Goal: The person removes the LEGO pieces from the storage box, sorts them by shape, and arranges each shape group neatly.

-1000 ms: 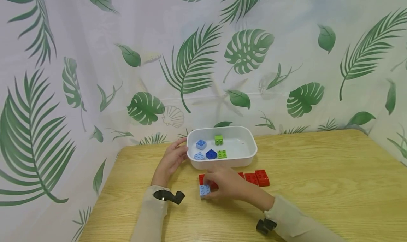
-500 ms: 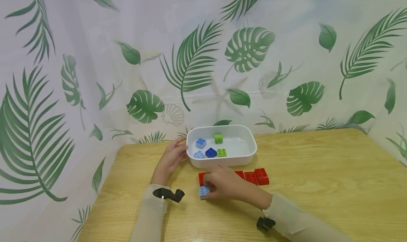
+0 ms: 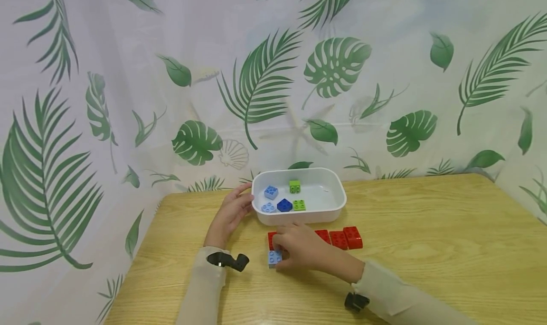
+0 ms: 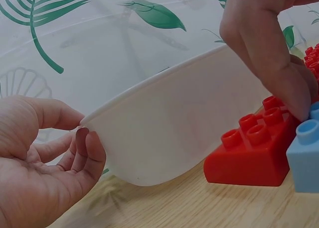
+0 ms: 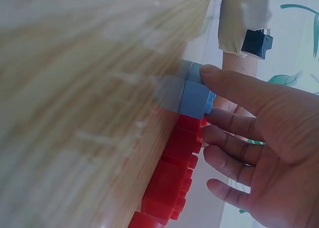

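Observation:
In the head view, my right hand pinches a light blue toy building brick between thumb and index finger. The brick stands on the table against the near side of a red brick at the left end of a red row. From the right wrist, the thumb lies on one side of the blue brick, with the other fingers loosely bent. My left hand touches the left end of a white tub. In the left wrist view, its fingertips meet the tub's outer wall just under the rim.
Inside the tub are two light blue bricks, a dark blue brick and two green bricks. Red bricks continue right of my right hand, which covers part of the row. A leaf-patterned curtain hangs behind the wooden table.

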The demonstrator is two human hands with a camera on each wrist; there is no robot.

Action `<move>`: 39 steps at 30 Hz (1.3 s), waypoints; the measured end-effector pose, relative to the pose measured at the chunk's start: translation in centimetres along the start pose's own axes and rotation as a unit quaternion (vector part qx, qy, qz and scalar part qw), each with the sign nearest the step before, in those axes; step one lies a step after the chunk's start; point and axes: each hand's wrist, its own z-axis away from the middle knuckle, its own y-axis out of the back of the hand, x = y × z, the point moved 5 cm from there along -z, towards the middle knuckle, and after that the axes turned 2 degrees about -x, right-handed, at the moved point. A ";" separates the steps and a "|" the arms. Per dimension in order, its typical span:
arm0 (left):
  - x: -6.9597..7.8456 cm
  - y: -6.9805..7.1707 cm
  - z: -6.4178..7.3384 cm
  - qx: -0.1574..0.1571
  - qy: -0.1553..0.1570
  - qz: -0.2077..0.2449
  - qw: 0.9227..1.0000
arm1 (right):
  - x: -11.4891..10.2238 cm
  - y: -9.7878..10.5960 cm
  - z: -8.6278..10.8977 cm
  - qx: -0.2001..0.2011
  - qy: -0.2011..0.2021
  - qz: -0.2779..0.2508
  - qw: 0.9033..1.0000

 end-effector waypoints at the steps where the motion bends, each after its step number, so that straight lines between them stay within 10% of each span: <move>1: 0.0 0.0 0.0 -0.002 -0.001 0.001 1.000 | 0.0 0.0 0.0 0.002 0.001 0.000 1.000; 24: 0.2 -0.2 0.2 -0.011 -0.009 0.003 1.000 | 1.6 3.1 -0.4 0.027 0.019 -0.039 0.999; 39: 0.2 -0.1 0.1 -0.013 -0.006 0.008 1.000 | 8.9 7.6 -1.8 0.059 -0.032 -0.150 0.986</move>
